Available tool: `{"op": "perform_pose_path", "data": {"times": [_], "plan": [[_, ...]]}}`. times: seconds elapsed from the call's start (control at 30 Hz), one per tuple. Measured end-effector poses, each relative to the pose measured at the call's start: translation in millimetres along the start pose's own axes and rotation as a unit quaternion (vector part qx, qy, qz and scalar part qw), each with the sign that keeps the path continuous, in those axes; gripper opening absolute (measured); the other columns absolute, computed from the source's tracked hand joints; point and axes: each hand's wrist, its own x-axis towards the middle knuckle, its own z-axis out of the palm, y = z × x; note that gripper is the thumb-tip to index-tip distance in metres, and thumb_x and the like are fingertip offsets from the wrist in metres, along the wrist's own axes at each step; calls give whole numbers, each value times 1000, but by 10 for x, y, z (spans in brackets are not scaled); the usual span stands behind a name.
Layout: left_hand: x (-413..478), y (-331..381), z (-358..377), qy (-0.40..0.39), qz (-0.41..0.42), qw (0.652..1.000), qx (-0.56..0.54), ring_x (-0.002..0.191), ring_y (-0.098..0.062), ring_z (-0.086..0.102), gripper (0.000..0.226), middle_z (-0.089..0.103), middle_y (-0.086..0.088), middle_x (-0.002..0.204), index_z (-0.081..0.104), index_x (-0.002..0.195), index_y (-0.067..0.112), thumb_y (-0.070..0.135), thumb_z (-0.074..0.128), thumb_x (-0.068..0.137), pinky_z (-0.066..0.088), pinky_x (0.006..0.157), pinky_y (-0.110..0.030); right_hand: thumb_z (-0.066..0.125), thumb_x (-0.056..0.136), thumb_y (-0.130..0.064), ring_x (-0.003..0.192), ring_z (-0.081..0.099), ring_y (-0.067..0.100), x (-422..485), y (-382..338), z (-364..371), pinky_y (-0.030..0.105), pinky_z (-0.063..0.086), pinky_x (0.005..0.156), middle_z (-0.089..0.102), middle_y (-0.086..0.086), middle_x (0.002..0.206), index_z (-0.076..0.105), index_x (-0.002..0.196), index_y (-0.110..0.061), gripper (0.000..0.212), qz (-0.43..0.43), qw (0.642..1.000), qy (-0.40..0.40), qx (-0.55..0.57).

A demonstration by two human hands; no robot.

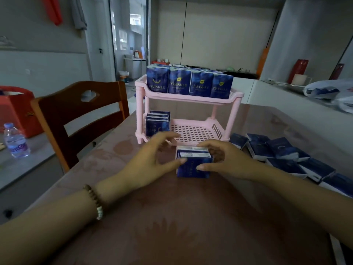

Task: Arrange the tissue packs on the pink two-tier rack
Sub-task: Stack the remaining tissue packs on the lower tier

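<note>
While the right hand (227, 161) is gripping a small upright bundle of tissue packs (193, 165) on the table (191, 217), thumb on the front face and fingers curling round the right side, the left hand (147, 161) is only touching the bundle's upper left corner with its thumb, its fingers arching loosely and closing on nothing. At least two white label edges are showing on top of the bundle; the exact count is unclear. One pink rack (193, 131) is standing just beyond the hands, toward the table's far edge. Four top-tier packs (190, 84) are facing forward along the upper shelf's front edge, with further rows behind showing only their top edges. One row of lower-tier packs (157, 125) is sitting in the lower shelf's left corner, its number hard to make out. About eight loose packs (280, 152) are lying along the table's right edge, blurred, the nearest being cut off by the frame. One bead bracelet (95, 199) is circling the left wrist. One wooden chair (80, 111) is standing at the table's left edge, and one water bottle (16, 140) is standing on a separate grey surface beyond it
</note>
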Motion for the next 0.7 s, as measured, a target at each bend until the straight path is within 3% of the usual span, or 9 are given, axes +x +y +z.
{"op": "perform_pose_path", "data": {"times": [0.07,0.13,0.27,0.37,0.43,0.5,0.63,0.7], "plan": [[47,-53,-105,139,-15,990,19,99,4,48,52,48,12,112,43,121,25,44,67,79,38,82,-2,77,72,-18,100,64,2,121,-22,-39,19,54,85,66,-10,110,57,107,-26,41,-1,1000,19,15],[110,-152,-211,233,-49,971,23,105,-1,43,64,42,4,119,36,128,17,49,65,80,35,89,-7,77,72,-18,98,63,-2,298,-61,-61,13,51,82,65,-14,107,55,105,-24,40,-9,998,52,17],[95,-408,-259,154,-167,974,-3,137,-9,23,81,19,2,153,11,147,28,62,47,82,24,115,-36,76,75,-17,86,60,-10,702,-119,-2,3,46,73,63,-21,97,52,104,-23,38,-17,997,69,32],[71,-520,-232,100,-187,976,-47,139,-8,24,88,23,6,155,14,148,33,73,47,77,21,118,-41,76,75,-16,90,60,4,981,-94,79,8,48,76,64,-12,99,51,108,-19,41,-13,997,63,34],[83,-515,-233,71,-197,975,-79,135,-10,34,87,33,7,150,18,147,33,72,50,76,27,115,-39,77,74,-15,93,60,9,1127,-55,141,8,48,76,64,-5,102,51,108,-18,42,-12,998,61,29],[89,-504,-239,63,-206,971,-102,133,-8,35,83,34,11,147,18,147,31,63,51,79,28,113,-33,76,75,-12,85,58,2,1226,-31,199,2,45,68,62,-3,100,51,107,-16,41,-13,998,59,21],[78,-457,-245,65,-201,973,-93,107,17,40,67,38,30,125,19,145,34,47,51,88,29,95,-6,76,75,-11,76,54,-4,1345,-7,251,0,41,62,59,-7,95,55,112,-6,43,-35,996,78,-15],[86,-449,-243,68,-200,972,-99,102,21,42,67,37,33,120,20,145,33,45,52,88,30,90,-2,78,74,-12,79,53,-4,1384,15,275,-1,41,63,59,-1,104,56,114,-5,46,-40,996,70,-33]]}}
